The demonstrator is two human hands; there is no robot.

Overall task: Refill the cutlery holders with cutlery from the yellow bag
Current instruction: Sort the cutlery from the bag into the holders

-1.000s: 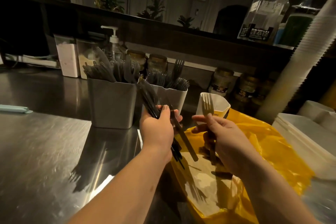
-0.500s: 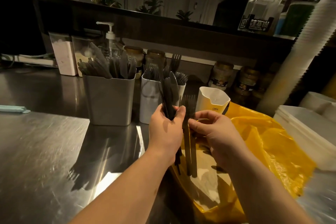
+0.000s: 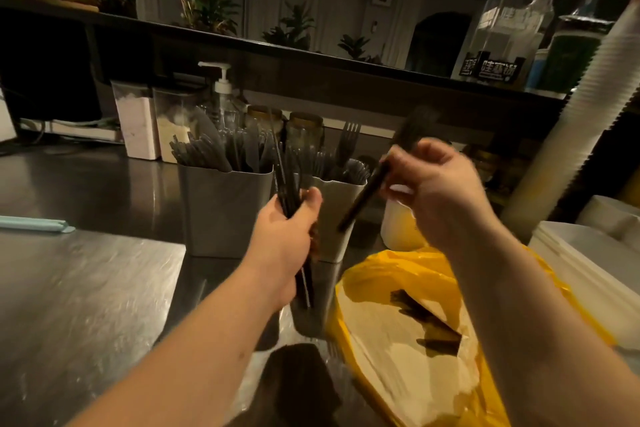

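Gathering a bundle of dark cutlery (image 3: 294, 198) upright in the closed left hand (image 3: 282, 243) frees the right hand (image 3: 433, 191) to pinch one blurred piece (image 3: 377, 177) above the holders (image 3: 225, 211), the yellow bag (image 3: 433, 340) lying open below for easy reach.

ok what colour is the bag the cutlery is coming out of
Yellow; the bag lies open on the counter, seen best in the head view.

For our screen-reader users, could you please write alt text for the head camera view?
A left hand grips a bundle of dark cutlery while the right hand lifts one blurred dark utensil above an open yellow bag, before two filled cutlery holders on a steel counter.
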